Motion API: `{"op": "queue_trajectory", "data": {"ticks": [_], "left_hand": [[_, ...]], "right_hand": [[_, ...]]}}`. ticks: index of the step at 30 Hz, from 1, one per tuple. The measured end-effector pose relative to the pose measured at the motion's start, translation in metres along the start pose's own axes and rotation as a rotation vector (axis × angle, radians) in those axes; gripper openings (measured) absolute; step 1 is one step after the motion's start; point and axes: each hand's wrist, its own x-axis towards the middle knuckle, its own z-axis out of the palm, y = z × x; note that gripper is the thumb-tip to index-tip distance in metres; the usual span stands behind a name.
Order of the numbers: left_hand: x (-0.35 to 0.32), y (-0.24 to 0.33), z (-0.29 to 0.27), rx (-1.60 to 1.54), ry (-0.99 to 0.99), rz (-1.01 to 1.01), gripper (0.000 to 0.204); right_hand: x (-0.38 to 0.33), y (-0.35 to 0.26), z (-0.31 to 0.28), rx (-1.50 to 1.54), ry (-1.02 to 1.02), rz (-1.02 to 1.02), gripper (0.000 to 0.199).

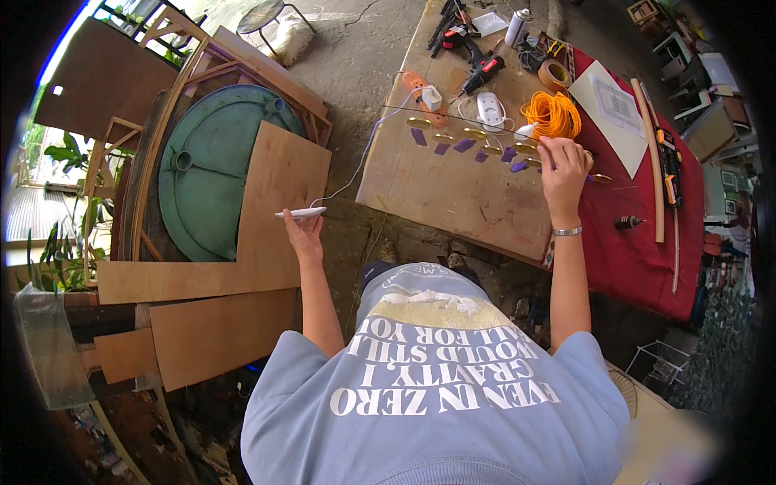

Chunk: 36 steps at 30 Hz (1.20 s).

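The left hand [304, 240] is closed on a flat white slab-like device [301, 213], the fingers at its near edge; the device lies nearly edge-on to the view. A pale cable [361, 162] rises from it, away to the right of that hand, toward an orange power strip [416, 83] with a white plug block [432, 99] on the table [404, 174].

The right hand [566, 170] is over the table, thumb and fingers drawn together at the row of gold-coloured discs [444, 139]; I cannot tell whether anything is pinched between them. Most of the discs lie to the left of this hand, with purple pieces [465, 145] just below them, and one more disc is just to its right. A metal band [567, 231] circles the right wrist.

Just beyond the right fingers sits a coil of orange cord [551, 115], and left of the coil a white socket block [490, 111]. Farther beyond are a cordless drill [483, 74], a roll of tape [554, 75] and a spray can [517, 27]. To the right of the right hand, a red cloth [626, 259] carries wooden strips [649, 162]. Left of the left hand are a plywood sheet [279, 178] and a green round panel [202, 206].
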Motion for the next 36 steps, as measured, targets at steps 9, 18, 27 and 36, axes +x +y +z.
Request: {"op": "queue_trajectory", "data": {"ticks": [9, 18, 27, 36], "left_hand": [[-0.058, 0.096, 0.090, -0.143, -0.555, -0.032, 0.061], [-0.131, -0.032, 0.160, -0.064, -0.625, -0.463, 0.038], [-0.118, -0.044, 0.210, -0.083, -0.506, -0.359, 0.051], [-0.119, -0.048, 0.212, -0.072, -0.480, -0.369, 0.049]], "right_hand": [[0.005, -0.005, 0.005, -0.072, 0.010, 0.045, 0.017], [0.012, -0.001, 0.011, -0.063, 0.021, 0.039, 0.019], [0.004, 0.004, 0.004, 0.013, -0.013, 0.048, 0.020], [0.002, 0.003, -0.001, 0.038, -0.027, 0.061, 0.022]]}}
